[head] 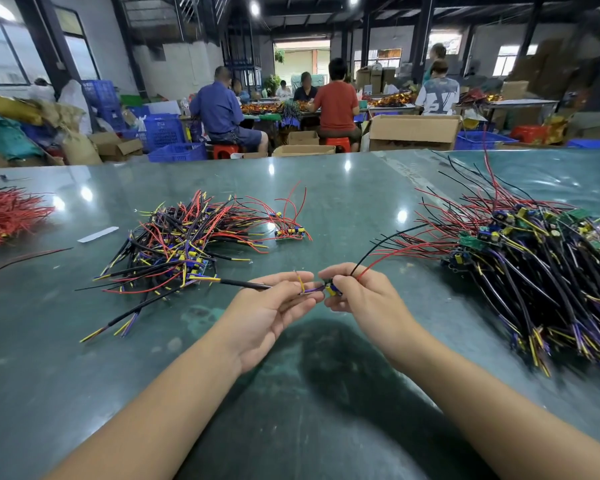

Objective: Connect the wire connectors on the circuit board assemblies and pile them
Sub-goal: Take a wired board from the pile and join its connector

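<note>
Green worktable (326,209), seen from the head camera, carrying two heaps of wired circuit board assemblies. The larger heap (541,271) lies at the right, its black, red, yellow and purple leads fanned toward the near edge. The smaller heap (184,247) lies left of centre, well apart from the first. A bundle of red wires (7,216) rests at the far left edge, and a white strip (97,234) lies between that bundle and the smaller heap. Between the two heaps, above the table, both hands meet. The right hand (357,296) grips a small board assembly (333,289) in curled fingers; its red and black leads rise from the fist toward the larger heap. The left hand (274,306), palm up, pinches the yellow and purple wire ends (303,287), just beside the board; a black sleeved cable (243,284) runs leftward from these fingers.
</note>
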